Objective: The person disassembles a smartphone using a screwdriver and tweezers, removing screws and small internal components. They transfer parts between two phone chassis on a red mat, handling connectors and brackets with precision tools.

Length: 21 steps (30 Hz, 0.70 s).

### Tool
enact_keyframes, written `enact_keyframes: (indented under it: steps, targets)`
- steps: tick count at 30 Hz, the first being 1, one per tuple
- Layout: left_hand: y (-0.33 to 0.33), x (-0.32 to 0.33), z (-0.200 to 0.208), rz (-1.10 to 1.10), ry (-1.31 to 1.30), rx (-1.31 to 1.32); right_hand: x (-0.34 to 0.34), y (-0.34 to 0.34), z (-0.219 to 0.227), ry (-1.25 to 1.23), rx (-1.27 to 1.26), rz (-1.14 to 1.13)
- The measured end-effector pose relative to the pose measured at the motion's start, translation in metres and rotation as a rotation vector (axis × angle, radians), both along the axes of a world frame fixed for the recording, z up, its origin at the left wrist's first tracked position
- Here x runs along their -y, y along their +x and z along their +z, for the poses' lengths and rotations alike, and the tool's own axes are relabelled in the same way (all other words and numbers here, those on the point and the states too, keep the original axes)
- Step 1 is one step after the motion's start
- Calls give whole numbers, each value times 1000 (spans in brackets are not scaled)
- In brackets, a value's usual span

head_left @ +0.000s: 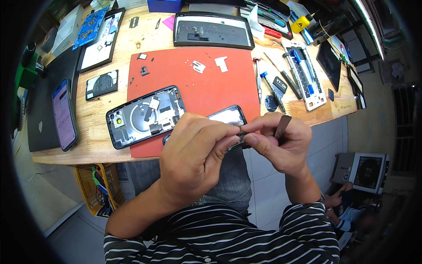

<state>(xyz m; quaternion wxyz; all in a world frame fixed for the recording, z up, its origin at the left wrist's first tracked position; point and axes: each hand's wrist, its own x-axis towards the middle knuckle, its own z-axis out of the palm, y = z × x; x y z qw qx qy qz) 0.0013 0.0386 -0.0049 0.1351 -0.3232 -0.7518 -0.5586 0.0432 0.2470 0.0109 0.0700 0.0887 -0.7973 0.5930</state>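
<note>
My left hand (189, 152) and my right hand (283, 143) meet over the near edge of the red mat, thumb and forefinger of each pinched together. Between the fingertips is a small dark part (241, 135), mostly covered, its kind unclear. A flat dark brown strip (282, 126), perhaps the end of a tool, sticks up from between my right fingers. Beneath the hands lies a phone frame (228, 116) with a shiny inner face, partly hidden. To the left of them an opened phone housing (143, 119) rests tilted on the mat, its inside showing.
Small loose parts (198, 66) are scattered over the red mat (176, 64). Behind it stands a black tray (214, 39). Screwdrivers (258, 81) and a white phone-shaped holder (315, 100) lie right. A battery (102, 85) and an upright-leaning phone (65, 115) are left. Another person (345, 209) is at lower right.
</note>
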Motion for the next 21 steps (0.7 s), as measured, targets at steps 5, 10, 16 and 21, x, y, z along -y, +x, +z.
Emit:
enact_keyframes:
  steps: [5,10,16,21]
  targets:
    - [-1,1,0,-3,-10,-19,0,0,-2,20,-35,-27]
    - [-3,2,1,-1,-31,-67,-1,1,-2,85,-100,-36]
    - [-3,0,0,11,-85,-133,-2,0,2,204,-194,-11]
    - [-3,1,9,14,-196,-188,-2,1,5,236,-177,1]
